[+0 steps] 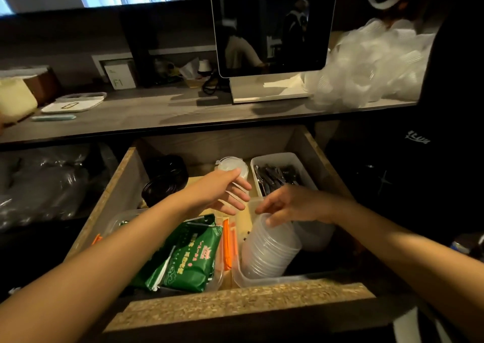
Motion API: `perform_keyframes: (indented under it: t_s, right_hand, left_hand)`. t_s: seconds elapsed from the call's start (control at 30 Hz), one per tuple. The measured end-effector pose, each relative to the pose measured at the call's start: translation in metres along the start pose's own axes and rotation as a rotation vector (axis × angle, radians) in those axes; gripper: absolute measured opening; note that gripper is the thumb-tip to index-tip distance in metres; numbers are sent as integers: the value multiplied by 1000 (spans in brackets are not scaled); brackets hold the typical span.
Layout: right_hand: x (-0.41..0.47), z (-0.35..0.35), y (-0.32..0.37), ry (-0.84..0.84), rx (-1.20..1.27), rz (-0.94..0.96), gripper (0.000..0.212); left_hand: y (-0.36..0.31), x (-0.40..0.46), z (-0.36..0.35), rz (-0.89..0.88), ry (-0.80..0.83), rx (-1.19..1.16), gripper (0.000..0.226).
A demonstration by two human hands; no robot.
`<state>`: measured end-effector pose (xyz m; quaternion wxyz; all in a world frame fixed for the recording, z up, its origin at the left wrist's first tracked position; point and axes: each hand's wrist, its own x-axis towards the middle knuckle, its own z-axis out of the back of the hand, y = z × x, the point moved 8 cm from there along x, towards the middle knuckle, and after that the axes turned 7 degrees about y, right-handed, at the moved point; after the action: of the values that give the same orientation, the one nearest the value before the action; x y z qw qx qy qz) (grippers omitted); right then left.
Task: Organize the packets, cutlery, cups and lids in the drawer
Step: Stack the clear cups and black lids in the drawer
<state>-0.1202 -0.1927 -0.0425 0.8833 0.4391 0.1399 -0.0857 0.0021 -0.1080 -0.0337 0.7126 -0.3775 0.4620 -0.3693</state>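
Low in the frame's centre, the left hand point(225, 193) hovers with fingers relaxed and empty, while the right hand point(285, 206) pinches the rim of a tilted stack of clear cups point(269, 248) in the drawer point(235, 303).

Drawer front edge point(235, 308): raw chipboard, coarse and speckled, matt.
Drawer side wall point(104, 204): same rough chipboard on the top edge.
Stacked cups point(269, 251): translucent plastic, smooth, ribbed rims, soft sheen.
Green packets point(193, 259): glossy plastic film, crinkled, printed.
Orange sticks point(227, 246): smooth plastic-looking wrap, slight shine.
Cutlery bin point(277, 157): white translucent plastic, smooth.
Cutlery point(277, 177): dark, glossy wrapping; material cannot be told.
Black bowls point(165, 180): dark shiny plastic.
Counter point(157, 115): grey wood-grain surface, matt.
Screen point(269, 23): black glass, highly reflective.
Bagged cups point(372, 62): clear thin plastic, glinting.
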Motion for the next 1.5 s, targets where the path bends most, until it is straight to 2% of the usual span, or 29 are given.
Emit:
perform_keyframes:
  t_s: [0.13, 0.23, 0.5, 0.63, 0.73, 0.83, 0.9, 0.97, 1.03, 1.13, 1.2, 1.27, 1.33, 1.4, 1.5]
  right_hand:
    - [3, -5, 4, -44, -102, 3, 31]
    - [7, -8, 8, -52, -100, 15, 23]
    - [3, -17, 14, -66, -70, 66, 22]
    - [-3, 4, 18, -258, -40, 62, 26]
    - [-11, 37, 20, -508, 50, 3, 17]
    - [-17, 58, 27, -766, 263, 118, 5]
    - [-12, 59, 30, -836, 391, 165, 5]
    - [-6, 58, 36, -849, 400, 186, 9]
    - [-3, 54, 40, -786, 379, 184, 10]
    - [3, 36, 24, -497, 733, 142, 21]
    - [-1, 28, 11, -418, 812, 77, 32]
    - [-7, 26, 1, -409, 515, -11, 28]
    - [-12, 9, 5, -259, 92, -50, 14]
    - [-10, -18, 3, -57, -133, -52, 28]
    - [-4, -44, 1, 33, -315, -84, 47]
  left_hand:
    - [1, -10, -2, 19, -23, 4, 56]
    - [-2, -20, -4, 17, -22, 1, 57]
    - [1, -35, -12, 21, -13, 10, 57]
    - [3, -39, -18, 23, 42, -31, 65]
    - [-6, -44, -22, -25, 86, -177, 73]
    - [-26, -50, -24, -101, 113, -300, 58]
    - [-38, -51, -24, -143, 80, -260, 54]
    - [-44, -48, -20, -153, -12, -191, 55]
    - [-41, -42, -15, -142, -81, -193, 50]
    - [-22, -37, -6, -89, -134, -336, 40]
    - [-7, -37, 4, -68, -179, -397, 43]
    - [5, -39, 12, -67, -212, -408, 46]
    - [14, -41, 19, -63, -239, -401, 46]
    - [20, -43, 23, -57, -253, -410, 46]
    - [21, -48, 22, -63, -236, -406, 48]
